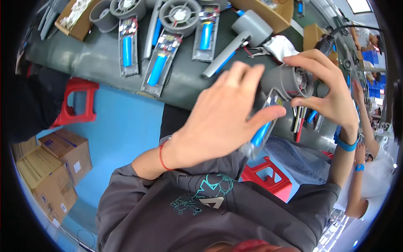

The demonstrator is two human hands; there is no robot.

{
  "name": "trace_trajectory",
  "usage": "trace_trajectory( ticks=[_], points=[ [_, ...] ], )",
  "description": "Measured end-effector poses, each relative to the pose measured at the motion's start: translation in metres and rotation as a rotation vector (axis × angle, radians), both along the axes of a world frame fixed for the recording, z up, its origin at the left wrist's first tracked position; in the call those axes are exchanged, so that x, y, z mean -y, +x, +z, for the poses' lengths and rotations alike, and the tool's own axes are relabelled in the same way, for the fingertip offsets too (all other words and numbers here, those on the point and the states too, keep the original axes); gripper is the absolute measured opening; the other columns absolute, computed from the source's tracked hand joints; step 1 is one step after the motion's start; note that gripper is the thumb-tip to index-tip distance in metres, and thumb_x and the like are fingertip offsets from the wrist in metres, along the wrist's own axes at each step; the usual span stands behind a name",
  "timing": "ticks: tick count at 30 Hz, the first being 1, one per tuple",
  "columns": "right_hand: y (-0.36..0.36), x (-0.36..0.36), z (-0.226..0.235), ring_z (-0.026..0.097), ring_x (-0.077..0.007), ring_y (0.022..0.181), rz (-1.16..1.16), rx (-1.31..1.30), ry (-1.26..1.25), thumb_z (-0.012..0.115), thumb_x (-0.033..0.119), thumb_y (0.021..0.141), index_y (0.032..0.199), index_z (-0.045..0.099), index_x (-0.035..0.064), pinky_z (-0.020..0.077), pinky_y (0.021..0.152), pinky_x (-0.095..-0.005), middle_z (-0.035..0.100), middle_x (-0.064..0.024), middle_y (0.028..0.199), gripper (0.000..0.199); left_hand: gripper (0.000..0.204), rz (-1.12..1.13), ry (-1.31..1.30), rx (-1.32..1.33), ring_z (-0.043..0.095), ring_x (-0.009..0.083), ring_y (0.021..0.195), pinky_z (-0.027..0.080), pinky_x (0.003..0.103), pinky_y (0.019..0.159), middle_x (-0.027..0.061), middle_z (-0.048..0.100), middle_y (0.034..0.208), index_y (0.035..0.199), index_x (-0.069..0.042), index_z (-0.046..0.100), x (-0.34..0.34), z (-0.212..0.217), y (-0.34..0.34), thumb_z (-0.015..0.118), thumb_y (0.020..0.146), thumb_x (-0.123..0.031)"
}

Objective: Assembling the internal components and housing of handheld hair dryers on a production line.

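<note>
A grey handheld fan [280, 82] with a drum-shaped head is between my two hands, its handle slanting down toward me with a blue battery cell [261, 133] showing. My right hand [329, 86] grips the head's rim, fingers over the top and thumb below; wires show inside the open end. My left hand [220, 111], slightly blurred, is at the near left side of the fan. Its thumb lies across the handle by the circuit board and its fingers are bent beside the head. Part of the handle is hidden behind that hand.
Several opened fans with blue cells lie along the green bench [100, 59]; another fan [252, 27] rests beyond my hands. Pens [300, 122] lie near my right hand. Red stools [268, 176] and cartons [54, 168] stand on the blue floor. Other people work at right.
</note>
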State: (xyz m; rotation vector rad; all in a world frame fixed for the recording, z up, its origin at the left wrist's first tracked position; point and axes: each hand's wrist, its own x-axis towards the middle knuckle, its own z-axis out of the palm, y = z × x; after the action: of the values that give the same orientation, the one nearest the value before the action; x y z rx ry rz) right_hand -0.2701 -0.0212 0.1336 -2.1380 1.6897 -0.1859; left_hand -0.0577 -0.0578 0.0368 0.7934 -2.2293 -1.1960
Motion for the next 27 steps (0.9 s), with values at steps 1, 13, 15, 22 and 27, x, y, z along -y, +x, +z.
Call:
trace_trajectory(
  ticks=[1,13,15,22,27],
  points=[
    [-0.001,-0.005,0.001,0.058,-0.0258,0.101,-0.026,-0.005,-0.014,0.083,0.033,0.059,0.118,0.062,0.0087,0.0473,0.082,-0.0347,0.059,-0.0080,0.112,0.067,0.065,-0.045,0.007,-0.181,0.058,0.0336,0.101,0.049,0.036,0.082,0.0191,0.051,0.115,0.126,0.005,0.043,0.005,-0.006,-0.005,0.066,0.085,-0.039],
    [0.011,-0.039,-0.014,0.057,-0.0154,0.089,-0.181,0.428,-0.406,0.067,0.023,0.084,0.124,0.057,-0.0011,0.0459,0.074,-0.0272,0.051,-0.0158,0.128,0.048,0.062,-0.284,0.996,-0.721,0.051,0.0153,0.113,0.040,0.028,0.097,0.0109,0.053,0.122,0.135,0.002,0.037,0.012,-0.020,0.005,0.062,0.089,-0.032],
    [0.005,-0.064,-0.024,0.054,-0.0098,0.068,-0.430,0.288,-0.445,0.066,0.007,0.082,0.109,0.064,0.0030,0.0422,0.059,-0.0223,0.060,-0.0081,0.097,0.027,0.070,-0.193,0.927,-0.766,0.055,0.0199,0.111,0.044,0.031,0.095,0.0137,0.054,0.121,0.134,0.004,0.036,0.013,-0.028,0.011,0.062,0.087,-0.040],
    [0.005,-0.095,-0.096,0.055,-0.0262,0.069,-0.732,-0.187,-0.417,0.068,0.012,0.080,0.101,0.062,0.0034,0.0450,0.063,-0.0359,0.057,-0.0113,0.089,0.024,0.086,-0.256,0.956,-0.737,0.064,0.0270,0.088,0.056,0.036,0.070,0.0218,0.056,0.111,0.128,0.006,0.040,0.012,-0.019,-0.004,0.070,0.075,-0.054],
    [0.000,-0.083,-0.104,0.058,-0.0341,0.077,-0.693,-0.271,-0.450,0.058,0.008,0.084,0.091,0.057,0.0019,0.0464,0.067,-0.0411,0.058,-0.0151,0.083,0.009,0.075,-0.358,1.024,-0.741,0.060,0.0225,0.102,0.051,0.035,0.087,0.0143,0.056,0.117,0.132,0.004,0.037,0.009,-0.027,-0.018,0.066,0.080,-0.041]
  ],
)
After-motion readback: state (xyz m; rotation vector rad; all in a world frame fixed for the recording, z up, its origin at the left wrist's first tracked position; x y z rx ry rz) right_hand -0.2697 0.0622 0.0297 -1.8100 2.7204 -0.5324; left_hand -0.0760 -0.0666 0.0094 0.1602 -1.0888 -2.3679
